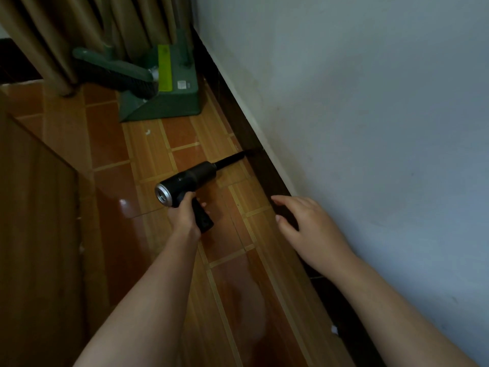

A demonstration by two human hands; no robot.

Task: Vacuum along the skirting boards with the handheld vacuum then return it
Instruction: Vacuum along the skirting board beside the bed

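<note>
Far left: one brown wooden panel (31, 207), edge-on, near. Beyond it, one beige curtain (53, 35) hangs to the tiled floor (148, 154).

Far, left of centre: one green brush (113, 70) is laid across one green dustpan (169, 96), which stands by the far end of the wall.

Centre: one black handheld vacuum (190, 178) is held just above the floor by the left hand (185, 215), its fingers (202, 205) wrapped round the pistol handle under the barrel. The one slim nozzle (230, 161) is pointed right and far, and its tip meets the foot of the dark skirting board (264, 168).

- Handling, as judged: the shell is rigid and light enough for one hand.
- The smooth barrel is likely slippery, so the handle is the sound place to take hold.
- The thin nozzle may be bent or knocked loose if pressed hard against the board.

Right of centre: the right hand (304, 223) is held open, nothing gripped, its fingers (285, 202) spread loosely over the skirting board. Contact cannot be told.

Right: one pale wall (370, 102). One run of skirting is counted. Two white scraps are noted, one on the far tiles (147, 132) and one near the board (334, 329).
</note>
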